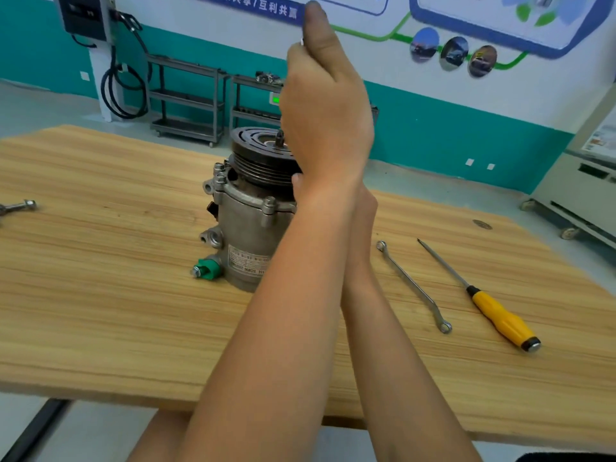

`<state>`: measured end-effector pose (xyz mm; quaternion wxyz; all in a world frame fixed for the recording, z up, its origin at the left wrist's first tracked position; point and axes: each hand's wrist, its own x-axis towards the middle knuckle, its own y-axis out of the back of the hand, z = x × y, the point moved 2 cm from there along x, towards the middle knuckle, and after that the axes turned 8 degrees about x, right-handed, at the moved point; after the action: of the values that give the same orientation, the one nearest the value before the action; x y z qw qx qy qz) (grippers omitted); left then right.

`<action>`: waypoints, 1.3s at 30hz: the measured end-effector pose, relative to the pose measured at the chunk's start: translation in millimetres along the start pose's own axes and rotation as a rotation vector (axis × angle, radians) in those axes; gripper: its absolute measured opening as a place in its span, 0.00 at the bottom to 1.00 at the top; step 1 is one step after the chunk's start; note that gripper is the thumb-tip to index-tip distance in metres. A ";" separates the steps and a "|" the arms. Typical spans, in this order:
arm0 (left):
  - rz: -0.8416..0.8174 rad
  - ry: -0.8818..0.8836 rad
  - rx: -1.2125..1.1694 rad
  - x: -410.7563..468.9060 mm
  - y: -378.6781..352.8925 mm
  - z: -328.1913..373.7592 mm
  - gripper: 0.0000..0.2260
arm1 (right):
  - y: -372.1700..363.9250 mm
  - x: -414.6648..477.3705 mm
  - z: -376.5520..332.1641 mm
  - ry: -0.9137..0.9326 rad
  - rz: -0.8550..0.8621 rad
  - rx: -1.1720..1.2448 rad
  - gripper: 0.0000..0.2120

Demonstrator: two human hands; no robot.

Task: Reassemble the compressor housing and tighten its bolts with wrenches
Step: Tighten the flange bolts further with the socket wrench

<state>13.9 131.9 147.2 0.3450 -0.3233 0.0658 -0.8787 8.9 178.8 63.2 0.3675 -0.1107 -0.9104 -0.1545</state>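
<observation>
Two hands work at a compressor (246, 221) standing upright near the middle of the wooden counter (100, 295).

The left hand (326, 105) is raised above the black pulley (260, 151), thumb up and fingers curled in, with a small pale piece (302, 41) at their tips that is too small to identify. The right hand (365, 208) lies against the compressor's right side, mostly hidden behind the left forearm, so I cannot tell its grip; one fingertip (296, 178) touches the pulley's edge. To the right, a ring wrench (411, 285) and a yellow-handled screwdriver (493, 311) lie near each other on the counter. A bolt (20, 206) sits at the far left edge.
</observation>
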 end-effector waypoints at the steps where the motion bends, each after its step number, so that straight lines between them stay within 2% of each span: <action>1: 0.015 0.006 -0.013 2.6 -1.5 -1.0 0.20 | -1.3 -0.3 -0.9 0.009 0.002 0.007 0.23; 5: -0.037 0.021 -0.054 14.4 -4.8 -6.6 0.26 | -0.2 -1.8 -8.0 0.066 0.000 0.101 0.19; 8: -0.089 0.011 -0.059 14.4 -2.8 -5.5 0.29 | 5.6 3.3 -9.7 0.052 -0.066 0.112 0.21; 13: -0.256 0.019 -0.127 14.5 2.4 -3.5 0.25 | 11.5 16.8 -9.4 0.025 -0.150 0.172 0.13; 18: -0.441 0.084 -0.134 21.9 10.6 -7.1 0.26 | 10.5 19.8 -8.1 0.007 -0.239 0.199 0.10; 22: -0.553 0.183 -0.098 28.7 18.2 -4.7 0.25 | 11.9 24.2 -11.7 0.012 -0.234 0.154 0.09; 27: -0.425 0.230 -0.091 32.3 19.8 5.9 0.11 | 12.1 24.8 -12.6 0.008 -0.219 0.078 0.03; 33: -0.284 0.295 -0.175 27.9 7.0 11.4 0.15 | 12.1 24.2 -14.2 -0.025 -0.206 0.051 0.03; 39: -0.272 0.273 -0.158 27.9 -0.2 10.0 0.16 | 14.8 24.8 -16.0 -0.037 -0.219 0.095 0.12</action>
<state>4.5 115.1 169.7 0.1849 -0.2331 0.1363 -0.9449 6.2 188.9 94.5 0.3364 0.0041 -0.9299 -0.1484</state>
